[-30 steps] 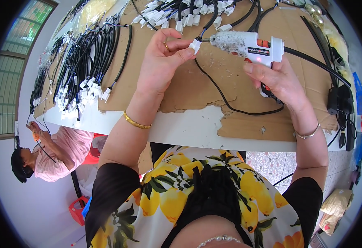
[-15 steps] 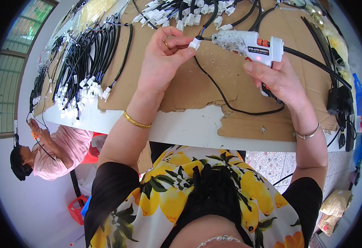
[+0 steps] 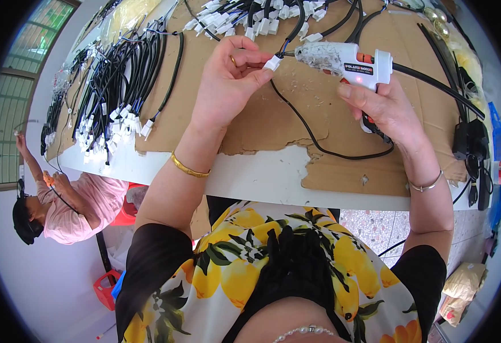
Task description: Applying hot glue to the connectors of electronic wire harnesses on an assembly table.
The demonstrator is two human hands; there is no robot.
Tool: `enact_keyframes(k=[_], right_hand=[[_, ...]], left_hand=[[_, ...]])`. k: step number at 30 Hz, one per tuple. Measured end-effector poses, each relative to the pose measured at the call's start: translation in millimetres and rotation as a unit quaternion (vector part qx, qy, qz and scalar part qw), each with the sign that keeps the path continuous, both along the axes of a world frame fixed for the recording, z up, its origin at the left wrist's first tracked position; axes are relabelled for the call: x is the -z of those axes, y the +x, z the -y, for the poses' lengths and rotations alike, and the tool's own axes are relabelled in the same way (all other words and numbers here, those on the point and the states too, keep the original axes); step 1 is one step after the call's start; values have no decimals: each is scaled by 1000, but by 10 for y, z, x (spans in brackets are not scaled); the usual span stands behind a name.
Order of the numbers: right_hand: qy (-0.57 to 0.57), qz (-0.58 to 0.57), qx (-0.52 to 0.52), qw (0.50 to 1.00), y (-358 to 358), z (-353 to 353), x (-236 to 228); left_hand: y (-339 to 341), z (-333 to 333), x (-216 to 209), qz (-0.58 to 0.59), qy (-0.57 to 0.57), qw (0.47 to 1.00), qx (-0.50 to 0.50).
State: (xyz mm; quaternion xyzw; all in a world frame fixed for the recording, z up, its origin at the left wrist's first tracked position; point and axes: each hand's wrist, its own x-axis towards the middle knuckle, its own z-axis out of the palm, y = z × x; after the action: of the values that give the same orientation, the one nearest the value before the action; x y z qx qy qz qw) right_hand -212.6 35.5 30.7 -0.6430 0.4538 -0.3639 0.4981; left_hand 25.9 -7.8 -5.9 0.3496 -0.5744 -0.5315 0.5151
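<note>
My left hand (image 3: 236, 80) pinches a small white plastic connector (image 3: 272, 62) between thumb and fingers. Dark wires run out of its far end toward the cables at the back. In my right hand (image 3: 384, 108) is a white hot glue gun (image 3: 342, 60), gripped by its handle, with a small light glowing on its side. Its nozzle points left, and the tip is at or very close to the wire end of the connector; I cannot tell whether it touches. A thick black glue stick (image 3: 442, 86) sticks out of the gun's back. The gun's thin black cord (image 3: 319, 147) loops below.
Cardboard (image 3: 250, 128) with torn edges covers the white table (image 3: 250, 177). Bundled black cables (image 3: 124, 80) with white connectors lie left, and more connectors (image 3: 267, 20) at the back. Black power adapters (image 3: 470, 137) sit right. A co-worker in pink (image 3: 84, 206) is at left.
The connector in my left hand has shifted slightly to the right and down at the gun's nozzle. My right hand is nearly still. The co-worker has raised one arm.
</note>
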Motion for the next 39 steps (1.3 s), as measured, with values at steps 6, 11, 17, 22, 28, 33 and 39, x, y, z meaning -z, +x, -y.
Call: enact_keyframes(k=[6, 11, 17, 22, 28, 33, 39], right_hand=[[-7, 20, 7, 1000, -26, 14, 18], [11, 22, 1, 1000, -27, 14, 20], [5, 23, -8, 1000, -5, 0, 22], [3, 26, -4, 1000, 10, -8, 12], [8, 19, -12, 1000, 15, -14, 3], [3, 12, -12, 1000, 10, -15, 3], [-12, 6, -15, 1000, 17, -32, -8]], left_hand=[[8, 6, -15, 93, -83, 991, -50], [-13, 19, 2, 144, -157, 971, -104], [-32, -18, -27, 195, -196, 953, -119], [-49, -27, -28, 235, -234, 934, -133], [-55, -18, 0, 261, -259, 920, -136], [-82, -31, 7, 264, -286, 909, -149], [-91, -58, -11, 288, -346, 878, -163]])
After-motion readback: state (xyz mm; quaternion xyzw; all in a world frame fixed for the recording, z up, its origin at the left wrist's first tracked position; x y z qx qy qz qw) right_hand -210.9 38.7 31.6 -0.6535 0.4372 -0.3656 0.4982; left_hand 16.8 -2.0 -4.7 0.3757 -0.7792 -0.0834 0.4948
